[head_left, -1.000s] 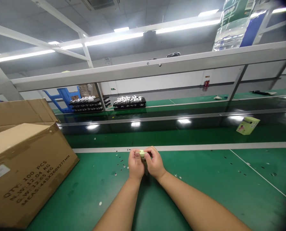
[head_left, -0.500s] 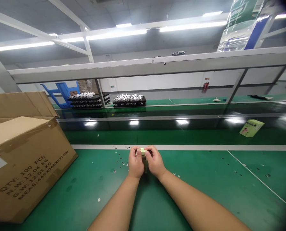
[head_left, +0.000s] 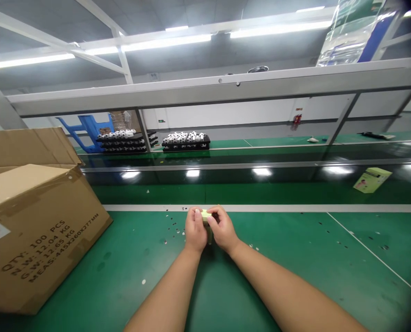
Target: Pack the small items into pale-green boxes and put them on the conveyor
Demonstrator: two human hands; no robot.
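Note:
Between my two hands is a small light-green box (head_left: 206, 215), mostly covered by my fingers. My left hand (head_left: 196, 232) is closed around its left side, the thumb lying along the near face. From the right, my right hand (head_left: 223, 231) grips the same box, with its thumb and fingers near the top edge. Both hands are just above the green table (head_left: 164, 295), near the pale strip at its far side. What is inside the box, if anything, is hidden.
A large open cardboard carton (head_left: 49, 235) stands on the left. Another light-green box (head_left: 372, 180) sits on the dark conveyor (head_left: 278, 176) at the right. Small dark and white bits dot the table. Black trays (head_left: 185, 144) with black-and-white items stand beyond, below a metal beam (head_left: 178, 95).
The light-green box on the conveyor has shifted slightly right. My right fingers have moved at the top of the box between my hands. The view has tilted a little downward.

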